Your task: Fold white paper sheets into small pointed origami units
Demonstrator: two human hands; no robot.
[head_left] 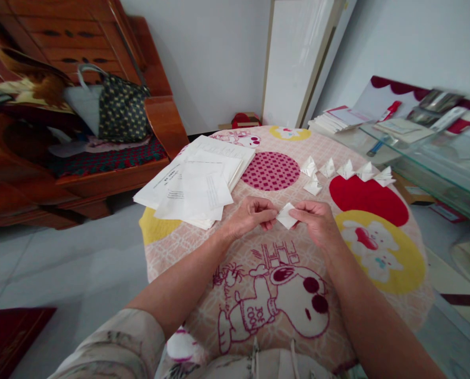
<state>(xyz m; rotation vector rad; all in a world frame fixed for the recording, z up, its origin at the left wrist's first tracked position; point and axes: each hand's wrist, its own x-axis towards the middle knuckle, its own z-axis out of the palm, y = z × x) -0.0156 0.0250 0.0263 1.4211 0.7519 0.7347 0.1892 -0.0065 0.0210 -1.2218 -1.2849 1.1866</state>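
Note:
A small folded square of white paper [286, 217] is held up above the table, turned so one corner points away from me. My right hand [314, 220] pinches its right side between thumb and fingers. At its left corner, my left hand [256, 216] has thumb and forefinger pressed together on the paper's edge. Beyond my hands, several small folded paper pieces [327, 168] stand in a row, with one more folded piece [313, 185] in front of the row's left end. To the left lies a stack of printed white sheets [195, 181], loosely fanned.
A patterned cloth [274, 321] covers the round table. At right stands a glass-topped table [420, 152] with papers and cups. A wooden bench [112, 184] holding a dark patterned bag [122, 108] is at left. A white panel [294, 63] stands behind.

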